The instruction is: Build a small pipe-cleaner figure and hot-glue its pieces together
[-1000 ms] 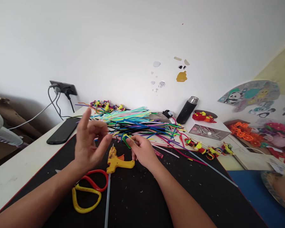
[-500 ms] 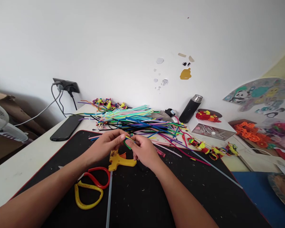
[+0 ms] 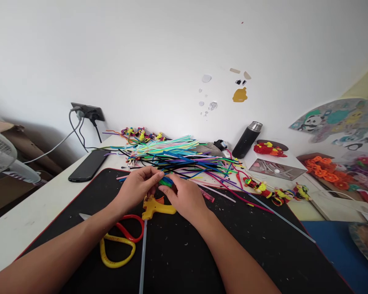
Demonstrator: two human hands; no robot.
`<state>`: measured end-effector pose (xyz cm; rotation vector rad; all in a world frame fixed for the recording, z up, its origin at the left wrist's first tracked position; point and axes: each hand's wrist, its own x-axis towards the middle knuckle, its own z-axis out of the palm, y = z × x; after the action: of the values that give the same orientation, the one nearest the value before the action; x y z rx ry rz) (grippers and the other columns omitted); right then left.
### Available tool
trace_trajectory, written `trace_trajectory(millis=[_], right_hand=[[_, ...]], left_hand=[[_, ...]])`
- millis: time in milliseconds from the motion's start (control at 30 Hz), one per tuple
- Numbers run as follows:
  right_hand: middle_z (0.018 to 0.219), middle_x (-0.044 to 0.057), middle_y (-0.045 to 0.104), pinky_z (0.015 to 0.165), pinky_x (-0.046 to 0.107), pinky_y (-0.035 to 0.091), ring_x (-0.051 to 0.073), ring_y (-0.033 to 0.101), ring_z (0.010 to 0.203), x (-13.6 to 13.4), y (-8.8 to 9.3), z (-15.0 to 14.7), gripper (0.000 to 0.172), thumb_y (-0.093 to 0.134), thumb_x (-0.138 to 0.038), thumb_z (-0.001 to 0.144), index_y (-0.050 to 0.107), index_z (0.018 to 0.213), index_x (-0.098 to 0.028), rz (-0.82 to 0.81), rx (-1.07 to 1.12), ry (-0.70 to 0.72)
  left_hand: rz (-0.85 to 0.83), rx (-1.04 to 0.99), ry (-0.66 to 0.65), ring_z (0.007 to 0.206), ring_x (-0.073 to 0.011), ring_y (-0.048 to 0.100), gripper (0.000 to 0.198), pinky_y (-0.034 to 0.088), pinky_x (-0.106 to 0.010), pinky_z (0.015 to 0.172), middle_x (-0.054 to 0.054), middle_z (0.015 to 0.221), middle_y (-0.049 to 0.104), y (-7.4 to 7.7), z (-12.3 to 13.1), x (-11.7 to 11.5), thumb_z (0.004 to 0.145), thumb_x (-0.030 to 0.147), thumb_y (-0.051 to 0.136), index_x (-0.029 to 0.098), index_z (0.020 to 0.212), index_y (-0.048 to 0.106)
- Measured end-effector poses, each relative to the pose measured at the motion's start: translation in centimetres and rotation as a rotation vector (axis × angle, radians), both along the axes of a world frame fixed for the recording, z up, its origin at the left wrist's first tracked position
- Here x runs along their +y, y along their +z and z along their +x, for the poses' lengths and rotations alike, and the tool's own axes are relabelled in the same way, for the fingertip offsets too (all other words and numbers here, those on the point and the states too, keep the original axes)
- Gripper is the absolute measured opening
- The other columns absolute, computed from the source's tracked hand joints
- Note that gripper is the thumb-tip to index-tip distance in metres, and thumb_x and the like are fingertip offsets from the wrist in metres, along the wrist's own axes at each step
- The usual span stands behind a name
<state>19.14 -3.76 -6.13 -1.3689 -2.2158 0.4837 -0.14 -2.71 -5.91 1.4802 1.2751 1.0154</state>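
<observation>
My left hand (image 3: 138, 185) and my right hand (image 3: 184, 196) meet over the black mat (image 3: 178, 261), both pinching a small green pipe-cleaner piece (image 3: 165, 181) between their fingertips. Just below the hands lies a yellow glue gun (image 3: 156, 206) with a clear glue stick (image 3: 142, 257) sticking out toward me. Scissors with red and yellow handles (image 3: 119, 241) lie by my left forearm. A big heap of coloured pipe cleaners (image 3: 178, 157) sits right behind the hands.
A black phone (image 3: 88, 164) lies at the left near a wall socket (image 3: 88, 111) with cables. A dark flask (image 3: 247, 140) leans at the back. Small pipe-cleaner figures (image 3: 274, 192) and orange flowers (image 3: 323, 171) fill the right side. A fan (image 3: 3, 157) stands at far left.
My left hand came down from a raised, open pose and joined the right hand on the green piece. The hands now press closer together around it.
</observation>
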Motion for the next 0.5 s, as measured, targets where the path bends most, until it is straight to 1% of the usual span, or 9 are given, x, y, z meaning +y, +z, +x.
trace_trajectory(millis=[133, 267, 367, 500], right_hand=[[0.101, 0.008, 0.081, 0.065, 0.031, 0.035, 0.026, 0.075, 0.09, -0.14, 0.37, -0.13, 0.037, 0.054, -0.049, 0.108, 0.07, 0.132, -0.024, 0.009, -0.082, 0.015], [0.104, 0.008, 0.082, 0.066, 0.03, 0.036, 0.025, 0.075, 0.09, -0.07, 0.39, -0.18, 0.034, 0.054, -0.046, 0.109, 0.073, 0.127, -0.024, 0.02, -0.077, 0.019], [0.095, 0.006, 0.081, 0.065, 0.029, 0.036, 0.023, 0.073, 0.081, 0.02, 0.35, -0.17, 0.029, 0.057, -0.041, 0.108, 0.076, 0.121, -0.024, 0.001, 0.004, 0.024], [0.078, 0.002, 0.078, 0.062, 0.027, 0.038, 0.019, 0.068, 0.067, -0.02, 0.68, -0.08, 0.026, 0.058, -0.037, 0.108, 0.079, 0.116, -0.025, -0.088, 0.133, 0.049]], left_hand=[[-0.005, -0.03, 0.005, 0.044, -0.012, 0.051, 0.053, 0.04, -0.021, 0.043, 0.003, 0.052, 0.057, 0.03, 0.05, -0.06, 0.082, 0.07, 0.074, 0.018, 0.08, 0.065], [-0.014, -0.097, 0.002, 0.042, -0.0113, 0.049, 0.052, 0.041, -0.021, 0.042, 0.004, 0.05, 0.056, -0.01, 0.21, -0.15, 0.08, 0.069, 0.077, 0.019, 0.076, 0.062], [-0.014, -0.143, 0.004, 0.041, -0.0107, 0.049, 0.051, 0.041, -0.021, 0.042, 0.004, 0.05, 0.057, 0.08, 0.45, -0.35, 0.08, 0.067, 0.078, 0.019, 0.075, 0.062], [0.001, -0.174, 0.007, 0.043, -0.0112, 0.052, 0.049, 0.042, -0.02, 0.042, 0.003, 0.052, 0.059, 0.33, 0.63, -0.63, 0.081, 0.065, 0.079, 0.019, 0.076, 0.062]])
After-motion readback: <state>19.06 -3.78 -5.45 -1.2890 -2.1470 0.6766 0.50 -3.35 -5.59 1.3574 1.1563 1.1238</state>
